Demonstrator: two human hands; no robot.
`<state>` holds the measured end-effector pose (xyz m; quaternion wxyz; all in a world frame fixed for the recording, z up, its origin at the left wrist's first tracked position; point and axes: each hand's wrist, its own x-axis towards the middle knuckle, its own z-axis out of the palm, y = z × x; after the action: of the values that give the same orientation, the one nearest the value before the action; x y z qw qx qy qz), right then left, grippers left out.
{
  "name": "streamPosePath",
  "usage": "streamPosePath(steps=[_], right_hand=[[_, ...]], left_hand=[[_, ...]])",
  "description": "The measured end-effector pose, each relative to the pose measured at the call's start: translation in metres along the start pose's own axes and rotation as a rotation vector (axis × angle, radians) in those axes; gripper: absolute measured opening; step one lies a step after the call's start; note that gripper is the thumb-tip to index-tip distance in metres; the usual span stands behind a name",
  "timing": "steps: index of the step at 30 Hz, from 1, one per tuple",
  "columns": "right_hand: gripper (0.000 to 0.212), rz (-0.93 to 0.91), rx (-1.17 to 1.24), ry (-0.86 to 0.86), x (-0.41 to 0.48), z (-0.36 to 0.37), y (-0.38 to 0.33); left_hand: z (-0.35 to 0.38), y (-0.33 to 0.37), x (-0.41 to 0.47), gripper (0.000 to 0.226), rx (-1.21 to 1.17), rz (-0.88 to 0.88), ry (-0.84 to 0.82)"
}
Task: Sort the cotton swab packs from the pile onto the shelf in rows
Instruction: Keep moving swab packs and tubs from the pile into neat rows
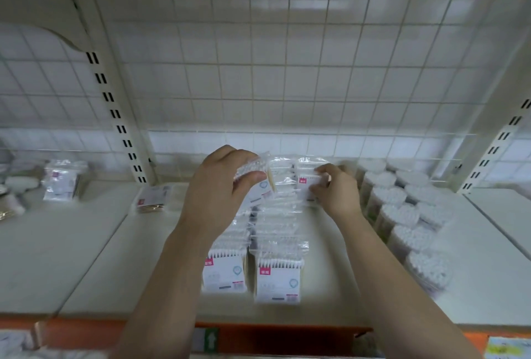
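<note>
Two rows of clear cotton swab packs with white cards and red labels run front to back on the cream shelf (138,261); the left row's front pack (224,272) and the right row's front pack (277,279) stand near the shelf edge. My left hand (218,186) grips a swab pack (258,183) above the back of the left row. My right hand (336,189) pinches another pack (309,183) at the back, at the head of a third line. The rear packs are blurred and partly hidden by my hands.
Round tubs of cotton swabs (413,215) fill the shelf's right side in rows. A loose pack (152,199) lies flat at the back left; more packs (61,180) stand on the neighbouring shelf. A wire grid (287,85) backs the shelf. An orange price rail (273,335) runs along the front edge.
</note>
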<state>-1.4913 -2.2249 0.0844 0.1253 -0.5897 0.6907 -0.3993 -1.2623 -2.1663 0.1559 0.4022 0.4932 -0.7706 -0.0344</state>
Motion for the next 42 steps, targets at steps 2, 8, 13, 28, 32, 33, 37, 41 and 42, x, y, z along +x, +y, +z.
streamPosePath(steps=[2, 8, 13, 28, 32, 33, 37, 41, 42], right_hand=[[0.040, -0.001, -0.002, -0.012, -0.001, -0.001, 0.001], [0.048, -0.064, 0.008, 0.021, -0.011, -0.019, -0.003], [0.038, -0.097, 0.020, 0.076, -0.022, -0.048, -0.011], [0.023, -0.110, -0.133, 0.040, -0.052, -0.104, 0.012], [0.022, -0.119, -0.133, 0.026, -0.052, -0.104, 0.014], [0.022, -0.118, -0.131, 0.021, -0.052, -0.104, 0.014], [0.023, -0.124, -0.132, 0.000, -0.052, -0.103, 0.016], [0.023, -0.131, -0.133, -0.011, -0.051, -0.102, 0.018], [0.022, -0.130, -0.130, -0.012, -0.051, -0.103, 0.018]], left_hand=[[0.002, 0.002, 0.002, 0.029, -0.005, 0.002, -0.006], [0.012, 0.015, 0.019, 0.027, -0.055, 0.037, -0.019], [0.036, 0.033, 0.043, 0.022, -0.159, 0.105, -0.069], [0.109, 0.034, 0.063, 0.026, -0.008, 0.176, -0.532], [0.117, 0.032, 0.061, 0.031, 0.124, 0.144, -0.554], [0.118, 0.032, 0.060, 0.032, 0.159, 0.138, -0.545], [0.119, 0.037, 0.062, 0.034, 0.252, 0.124, -0.531], [0.120, 0.039, 0.067, 0.030, 0.247, 0.097, -0.535], [0.120, 0.040, 0.069, 0.029, 0.262, 0.104, -0.544]])
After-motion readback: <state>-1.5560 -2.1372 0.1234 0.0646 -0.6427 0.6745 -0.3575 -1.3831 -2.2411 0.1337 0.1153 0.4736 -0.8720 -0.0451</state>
